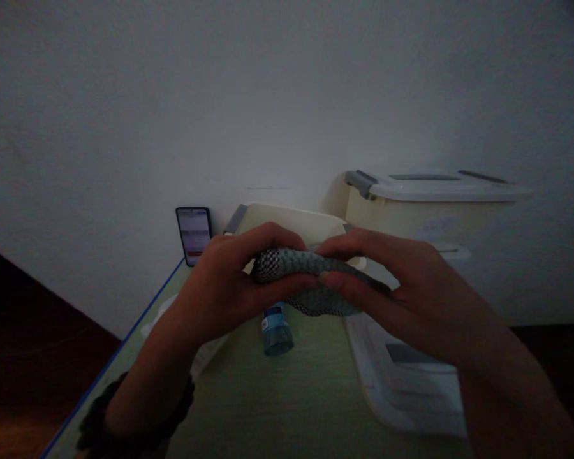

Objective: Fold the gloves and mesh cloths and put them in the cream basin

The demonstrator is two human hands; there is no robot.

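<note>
Between my two hands, above the table, is a folded grey-green patterned cloth [296, 260] with a dark checked part at its left end. My left hand [236, 271] grips that end, thumb below and fingers above. From the other side my right hand [382, 274] pinches the cloth along its edge. The fingertips of both hands nearly meet at the middle. A lower fold of the cloth hangs beneath the thumbs. Just under it a clear bluish bottle [277, 338] lies or stands on the green table [287, 395], its top hidden by the cloth and hand.
A phone [194, 234] with a lit screen leans against the wall at the left. Behind my hands is an open cream bin [291, 213]. A lidded storage box [425, 210] stands at the right, and a white lid [402, 395] lies on the table before it.
</note>
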